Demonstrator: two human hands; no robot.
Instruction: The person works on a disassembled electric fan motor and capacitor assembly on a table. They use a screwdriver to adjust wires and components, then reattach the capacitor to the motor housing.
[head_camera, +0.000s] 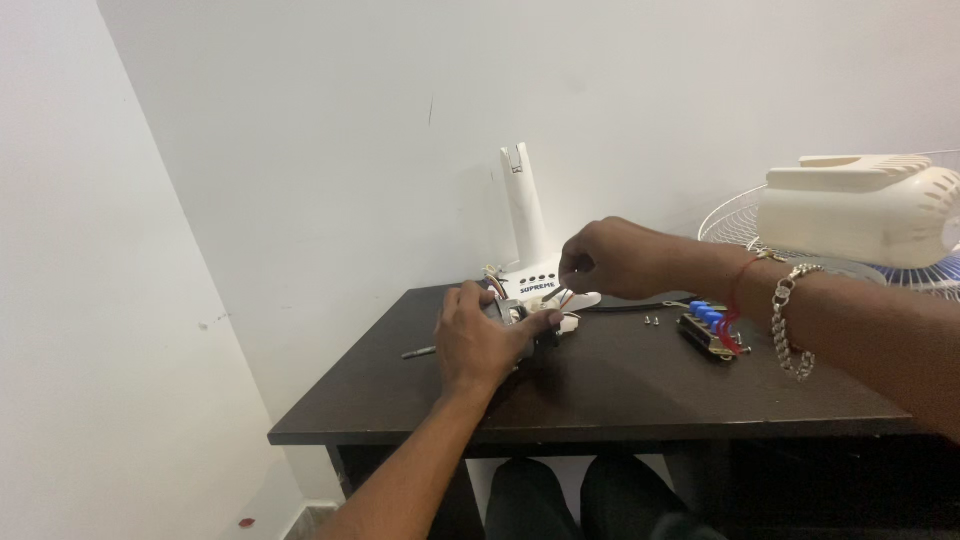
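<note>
Both hands work the white fan base (530, 280): left hand (480, 340) clenched around its wired part, right hand (610, 258) pinching wires, which a hard tug could snap.

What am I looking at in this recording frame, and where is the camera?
The single picture comes from a camera worn on a person's head, looking down at their own two bare hands; there is no robot. They work at a dark brown wooden table against a white wall. The left hand grips a small grey and white part with coloured wires. The right hand, with a metal chain bracelet on its wrist, pinches something small above the white plastic fan stand base. On the table lie a black switch block with blue buttons and small screws. At right sits a cream fan motor housing.
</note>
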